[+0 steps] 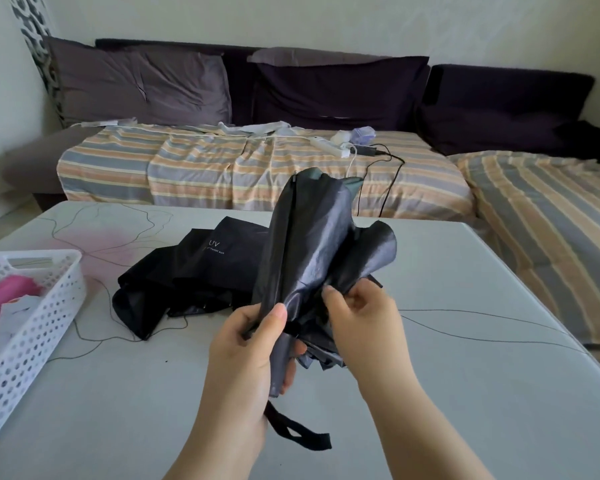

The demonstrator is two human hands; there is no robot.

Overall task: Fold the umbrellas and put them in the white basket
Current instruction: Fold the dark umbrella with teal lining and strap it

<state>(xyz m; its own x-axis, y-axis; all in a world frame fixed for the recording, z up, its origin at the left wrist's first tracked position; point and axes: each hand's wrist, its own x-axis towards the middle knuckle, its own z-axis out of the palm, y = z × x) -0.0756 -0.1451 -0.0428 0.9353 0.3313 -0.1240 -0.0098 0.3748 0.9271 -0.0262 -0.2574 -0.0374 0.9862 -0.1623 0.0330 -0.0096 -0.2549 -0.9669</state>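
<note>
The left hand (246, 344) grips the grey umbrella (312, 258) near its handle end, holding it upright above the tabletop (465, 341). The right hand (361, 317) pinches a canopy panel, probably to gather loose folds. The fabric is glossy and creased. A black umbrella (194, 271) lies beside the white basket (42, 317).

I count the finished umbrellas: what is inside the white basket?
In the white basket lie a pink folded umbrella and something white. The frame edge cuts off the rest.
</note>
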